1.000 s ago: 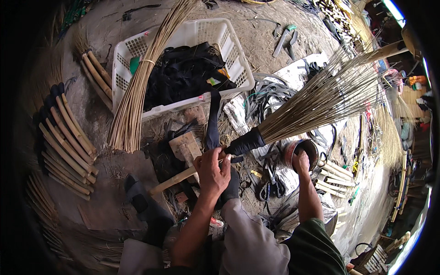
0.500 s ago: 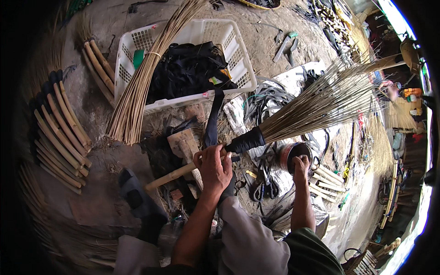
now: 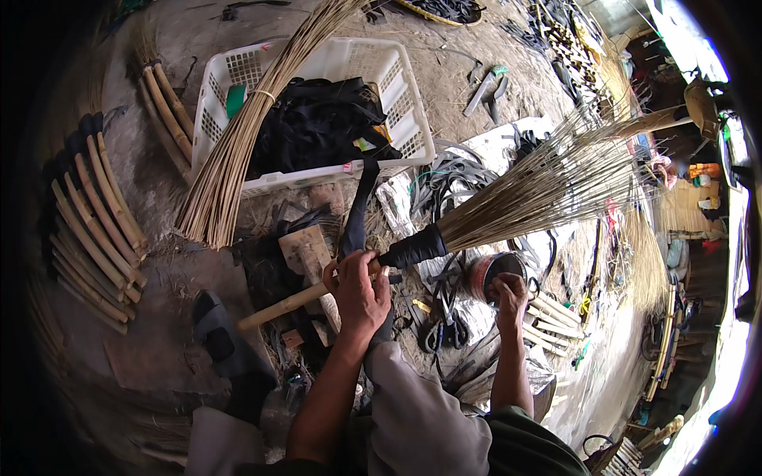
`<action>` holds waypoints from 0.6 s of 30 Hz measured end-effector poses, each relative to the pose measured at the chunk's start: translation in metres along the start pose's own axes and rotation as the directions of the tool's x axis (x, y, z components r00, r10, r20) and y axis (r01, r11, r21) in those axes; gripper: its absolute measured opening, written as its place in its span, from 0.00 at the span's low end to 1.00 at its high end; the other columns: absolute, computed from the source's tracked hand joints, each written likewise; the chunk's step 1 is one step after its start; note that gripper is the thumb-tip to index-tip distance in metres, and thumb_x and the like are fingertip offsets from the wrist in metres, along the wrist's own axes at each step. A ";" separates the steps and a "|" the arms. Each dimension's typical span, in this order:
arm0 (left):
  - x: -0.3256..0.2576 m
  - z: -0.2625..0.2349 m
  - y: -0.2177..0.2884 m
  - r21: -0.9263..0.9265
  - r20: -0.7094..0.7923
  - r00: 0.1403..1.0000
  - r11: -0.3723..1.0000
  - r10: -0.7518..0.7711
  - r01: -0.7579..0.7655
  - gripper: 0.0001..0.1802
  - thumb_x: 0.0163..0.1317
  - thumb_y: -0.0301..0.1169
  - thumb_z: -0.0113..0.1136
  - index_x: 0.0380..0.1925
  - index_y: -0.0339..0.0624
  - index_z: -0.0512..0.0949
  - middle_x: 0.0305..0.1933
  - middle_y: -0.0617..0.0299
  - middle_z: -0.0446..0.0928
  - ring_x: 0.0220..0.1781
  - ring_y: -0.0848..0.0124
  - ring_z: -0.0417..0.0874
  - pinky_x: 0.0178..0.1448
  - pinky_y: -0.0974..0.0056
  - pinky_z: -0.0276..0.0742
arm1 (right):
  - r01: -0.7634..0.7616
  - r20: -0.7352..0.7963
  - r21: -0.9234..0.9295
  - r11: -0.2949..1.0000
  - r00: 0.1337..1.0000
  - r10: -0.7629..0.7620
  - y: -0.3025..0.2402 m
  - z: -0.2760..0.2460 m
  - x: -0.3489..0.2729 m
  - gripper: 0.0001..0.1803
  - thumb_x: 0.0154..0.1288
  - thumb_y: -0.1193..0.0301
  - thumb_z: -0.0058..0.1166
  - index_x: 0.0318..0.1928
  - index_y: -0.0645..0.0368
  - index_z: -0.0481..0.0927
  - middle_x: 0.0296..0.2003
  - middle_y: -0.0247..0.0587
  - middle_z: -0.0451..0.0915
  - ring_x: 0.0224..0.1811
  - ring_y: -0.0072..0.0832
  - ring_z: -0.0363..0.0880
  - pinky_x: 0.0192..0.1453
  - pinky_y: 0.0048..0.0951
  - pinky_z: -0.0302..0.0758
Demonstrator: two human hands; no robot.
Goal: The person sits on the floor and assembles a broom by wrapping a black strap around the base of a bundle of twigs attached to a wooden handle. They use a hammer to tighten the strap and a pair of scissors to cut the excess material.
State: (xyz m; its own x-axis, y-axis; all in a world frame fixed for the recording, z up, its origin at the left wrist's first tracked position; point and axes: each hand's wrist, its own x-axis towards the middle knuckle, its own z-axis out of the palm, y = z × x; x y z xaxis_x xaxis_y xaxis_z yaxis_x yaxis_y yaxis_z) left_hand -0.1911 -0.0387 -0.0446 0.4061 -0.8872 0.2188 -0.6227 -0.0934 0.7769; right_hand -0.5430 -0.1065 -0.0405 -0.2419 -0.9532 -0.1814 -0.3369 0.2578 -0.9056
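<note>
My left hand (image 3: 361, 292) is closed around the bamboo handle (image 3: 282, 311) of a stick broom, just below its black wrapping (image 3: 414, 247). The broom's thin bristles (image 3: 540, 190) fan out to the upper right. A loose black strip (image 3: 362, 210) runs up from beside my left hand to the white crate. My right hand (image 3: 510, 292) is at the mouth of a round reddish tin (image 3: 479, 278) with a dark inside. Its fingers are pinched together, and whatever they hold is too small to make out.
A white plastic crate (image 3: 419, 119) holds black strips, with a bundle of sticks (image 3: 238, 151) leaning across it. Bamboo-handled brooms (image 3: 99, 214) lie at left. Shears (image 3: 480, 91), a wooden block (image 3: 305, 250) and bamboo pieces (image 3: 552, 321) lie about. My sandalled foot (image 3: 222, 333) rests at lower left.
The whole scene has shifted slightly left in view. My left hand keeps its hold on the broom handle, and my right hand stays at the tin with its fingers a little differently curled.
</note>
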 end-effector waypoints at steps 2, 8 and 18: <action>0.000 0.001 -0.001 0.007 -0.005 1.000 1.000 -0.001 0.001 0.20 0.68 0.34 0.64 0.57 0.44 0.75 0.54 0.57 0.77 0.61 0.60 0.78 0.75 0.45 0.53 | -0.033 -0.030 0.003 0.999 0.999 0.033 -0.017 0.012 -0.009 0.11 0.71 0.72 0.62 0.49 0.64 0.81 0.38 0.36 0.84 0.37 0.21 0.83 0.43 0.25 0.80; -0.002 0.001 0.000 0.007 0.008 1.000 1.000 -0.014 0.014 0.20 0.68 0.35 0.64 0.57 0.43 0.75 0.55 0.56 0.77 0.63 0.60 0.78 0.77 0.45 0.50 | 0.360 0.148 -0.158 0.920 0.929 -0.338 -0.083 0.084 -0.053 0.08 0.67 0.79 0.63 0.45 0.65 0.81 0.37 0.40 0.85 0.36 0.22 0.84 0.43 0.26 0.80; -0.001 0.002 -0.001 -0.026 -0.005 0.999 0.998 -0.052 0.051 0.17 0.72 0.40 0.57 0.54 0.44 0.76 0.54 0.56 0.79 0.63 0.60 0.78 0.77 0.46 0.48 | 0.813 0.530 -0.306 0.496 0.578 -0.620 -0.128 0.183 -0.069 0.08 0.66 0.70 0.67 0.44 0.52 0.84 0.33 0.35 0.87 0.31 0.34 0.85 0.40 0.37 0.72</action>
State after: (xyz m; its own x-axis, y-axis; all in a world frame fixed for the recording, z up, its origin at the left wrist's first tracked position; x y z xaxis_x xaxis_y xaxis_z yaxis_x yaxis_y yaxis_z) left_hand -0.1916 -0.0388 -0.0466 0.4410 -0.8790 0.1815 -0.5837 -0.1273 0.8019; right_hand -0.3171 -0.1025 0.0177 0.5519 -0.7944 0.2536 -0.6419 -0.5988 -0.4789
